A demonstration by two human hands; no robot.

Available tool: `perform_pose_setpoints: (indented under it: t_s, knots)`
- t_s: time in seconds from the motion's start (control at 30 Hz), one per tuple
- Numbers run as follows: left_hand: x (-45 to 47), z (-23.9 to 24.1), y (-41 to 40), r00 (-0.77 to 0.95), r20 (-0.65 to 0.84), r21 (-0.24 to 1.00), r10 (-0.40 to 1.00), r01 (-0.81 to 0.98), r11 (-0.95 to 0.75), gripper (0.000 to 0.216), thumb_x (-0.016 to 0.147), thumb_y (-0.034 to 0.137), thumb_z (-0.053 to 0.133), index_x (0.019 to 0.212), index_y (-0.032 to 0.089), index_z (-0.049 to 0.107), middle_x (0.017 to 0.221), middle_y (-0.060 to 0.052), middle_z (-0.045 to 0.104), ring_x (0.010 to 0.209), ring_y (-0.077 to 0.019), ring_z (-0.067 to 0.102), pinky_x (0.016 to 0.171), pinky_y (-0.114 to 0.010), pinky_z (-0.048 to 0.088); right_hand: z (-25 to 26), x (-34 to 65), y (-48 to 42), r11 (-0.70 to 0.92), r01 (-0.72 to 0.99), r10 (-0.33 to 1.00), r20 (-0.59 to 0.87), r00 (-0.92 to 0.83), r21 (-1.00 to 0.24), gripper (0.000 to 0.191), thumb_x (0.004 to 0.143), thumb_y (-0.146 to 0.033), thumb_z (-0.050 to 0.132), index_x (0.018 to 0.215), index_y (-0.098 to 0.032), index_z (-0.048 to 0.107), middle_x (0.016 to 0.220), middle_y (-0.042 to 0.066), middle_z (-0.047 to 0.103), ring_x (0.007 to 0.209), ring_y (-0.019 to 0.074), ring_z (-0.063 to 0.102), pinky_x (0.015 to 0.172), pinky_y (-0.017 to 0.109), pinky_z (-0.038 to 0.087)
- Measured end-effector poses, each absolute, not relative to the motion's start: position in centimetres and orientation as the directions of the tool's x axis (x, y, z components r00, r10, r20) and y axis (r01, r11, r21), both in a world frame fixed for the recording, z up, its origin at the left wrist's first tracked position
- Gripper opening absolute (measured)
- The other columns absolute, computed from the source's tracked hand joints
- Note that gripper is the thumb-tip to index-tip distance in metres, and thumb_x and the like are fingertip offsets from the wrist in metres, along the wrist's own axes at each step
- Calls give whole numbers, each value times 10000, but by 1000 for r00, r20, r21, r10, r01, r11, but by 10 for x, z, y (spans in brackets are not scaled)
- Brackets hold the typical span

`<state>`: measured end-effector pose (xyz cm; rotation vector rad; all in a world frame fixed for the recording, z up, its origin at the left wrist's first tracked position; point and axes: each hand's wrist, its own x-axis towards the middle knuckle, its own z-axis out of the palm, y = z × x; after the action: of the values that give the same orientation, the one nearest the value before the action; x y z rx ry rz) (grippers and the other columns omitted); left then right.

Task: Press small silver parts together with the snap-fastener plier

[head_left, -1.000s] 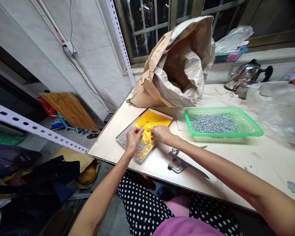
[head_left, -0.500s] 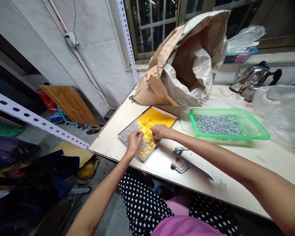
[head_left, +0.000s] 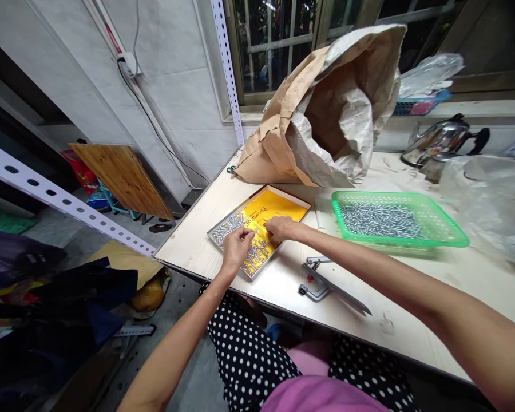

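Note:
A shallow tray with a yellow printed bottom lies at the table's left end. Small silvery metal pieces, like screws or rivets, are heaped along its left side, with more scattered near the front. Over the heap is my left hand, thumb and fingertips pinched together; whatever they hold is too small to make out. My right hand reaches in from the right, its fingers curled down at the yellow bottom and closed. Its fingertips are partly hidden, so I cannot see what is in them.
A hand tool with a spring and long lever lies near the front edge. Right of the tray stands a green basket of similar metal pieces. Behind are a large open paper sack, a metal kettle and clear plastic bags.
Both hands stay over the tray, with only slight finger movement. The view has shifted a little. Tool, basket and sack keep their places on the table.

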<state>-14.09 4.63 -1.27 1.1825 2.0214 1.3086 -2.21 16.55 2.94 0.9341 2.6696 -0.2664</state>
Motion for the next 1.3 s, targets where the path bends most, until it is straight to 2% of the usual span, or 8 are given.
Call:
perform_pose_setpoints:
  t_s: [0.2,0.33,0.4,0.53,0.63,0.8,1.03,1.3]
  knots:
    - [-125,6,27,-515,-12,960,857,235,155,216,745,344,675,842,152,698,664,3,658,480,-104,554,458,-209,457,54,9,157,728,671,661,-116,-742,-145,272,945,-318,502,1151,-185,617,1139,105,664,1023,239,614,743,285,429]
    - [-89,14,14,-341,-34,964,939,236,121,233,722,376,694,808,161,725,710,-22,685,546,-115,578,469,-201,468,60,77,116,751,618,641,34,-767,-232,210,968,-318,481,976,-184,642,983,59,659,876,180,614,674,258,384]
    - [-71,10,13,-259,-74,953,963,265,145,216,711,369,694,769,164,734,737,-35,697,565,-122,580,460,-200,456,51,116,90,715,664,681,3,-732,-219,218,968,-321,489,941,-167,642,971,72,632,820,173,609,642,265,378]
    - [-44,-5,21,-133,-204,900,970,365,239,192,722,324,663,756,152,740,630,-19,664,497,-105,527,470,-207,421,18,175,53,551,828,812,-164,-561,-104,177,931,-262,539,1051,-148,602,1090,115,574,813,193,608,608,289,399]
    - [-33,-13,30,-86,-271,842,959,462,280,233,737,348,636,742,135,730,575,-8,626,488,-100,501,480,-208,392,-4,196,45,531,843,810,-238,-535,-87,151,956,-187,455,1003,-149,593,1065,108,576,862,203,605,642,298,412]
    - [-23,-15,37,-86,-369,728,926,592,345,284,724,396,631,670,125,697,506,9,566,463,-99,465,472,-214,360,-14,208,47,584,795,770,-199,-606,-161,205,967,-114,375,1008,-161,571,1020,81,586,881,193,581,689,301,398]
    - [-14,-11,41,-128,-393,642,910,671,372,290,731,409,633,651,134,679,495,16,558,461,-104,474,480,-219,348,-3,216,48,593,757,736,-196,-648,-274,205,937,-59,379,974,-156,556,1049,93,583,839,181,556,663,296,372]
    - [-13,-22,38,-117,-409,581,905,731,357,333,762,439,635,601,148,643,468,28,526,449,-91,448,462,-207,300,-15,224,55,639,729,723,-132,-678,-244,189,939,-65,400,956,-147,569,974,77,586,790,175,540,633,296,344]
